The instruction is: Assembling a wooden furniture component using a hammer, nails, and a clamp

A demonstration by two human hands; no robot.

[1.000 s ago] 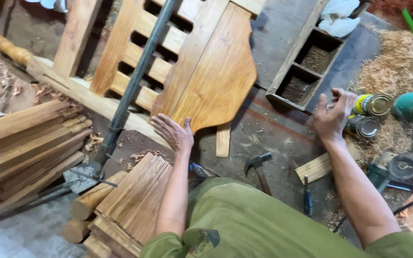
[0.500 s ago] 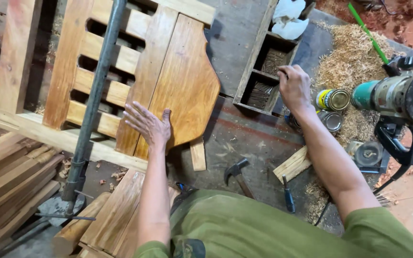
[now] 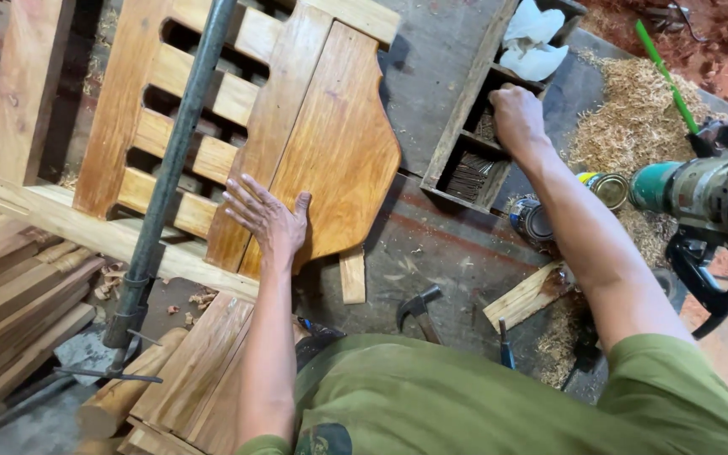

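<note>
My left hand [image 3: 266, 217] lies flat, fingers spread, on the lower edge of a shaped wooden panel [image 3: 330, 143] that belongs to a slatted wooden frame [image 3: 170, 126]. My right hand [image 3: 516, 118] reaches into a compartment of a long divided wooden box [image 3: 472, 126] at the upper right. Its fingers curl down inside, so I cannot tell whether they hold anything. The nearer compartment holds dark nails [image 3: 468, 174].
A metal bar clamp [image 3: 170, 177] crosses the frame. A hammer [image 3: 419, 310], a wood offcut [image 3: 528, 295] and two tins [image 3: 532, 217] lie on the dark bench. A green power tool [image 3: 709, 198] sits right, by sawdust [image 3: 634, 101]. Stacked planks [image 3: 18, 295] lie left.
My right hand has moved from beside the tins up into the divided box. My left hand has stayed on the panel while the view shifted.
</note>
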